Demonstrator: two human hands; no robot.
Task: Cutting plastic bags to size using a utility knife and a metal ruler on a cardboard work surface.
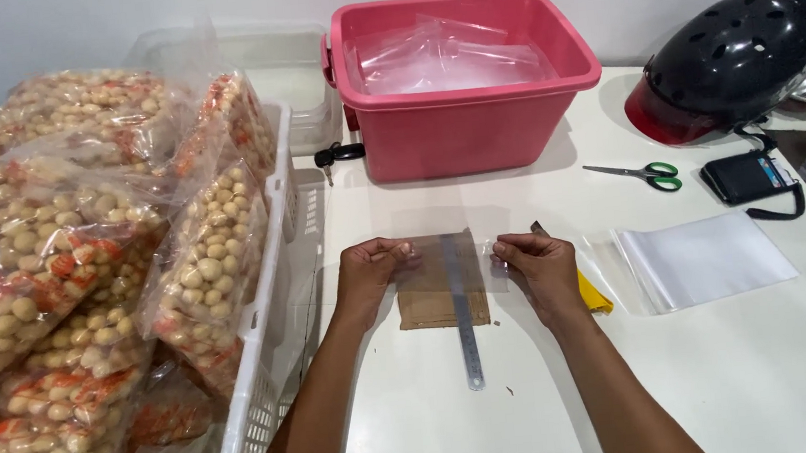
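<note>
Fingers of both hands (pixel 373 268) (pixel 537 261) pinch a clear plastic bag (pixel 454 251) above cardboard (pixel 429 302) on the white table (pixel 707 365).

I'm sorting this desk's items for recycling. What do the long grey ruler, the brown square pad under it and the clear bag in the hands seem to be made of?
The long grey ruler looks like steel: thin, with a dull metallic sheen. The brown square pad looks like matte cardboard, probably corrugated. The clear bag, pinched by the left hand and right hand, looks like glossy see-through plastic film.
</note>
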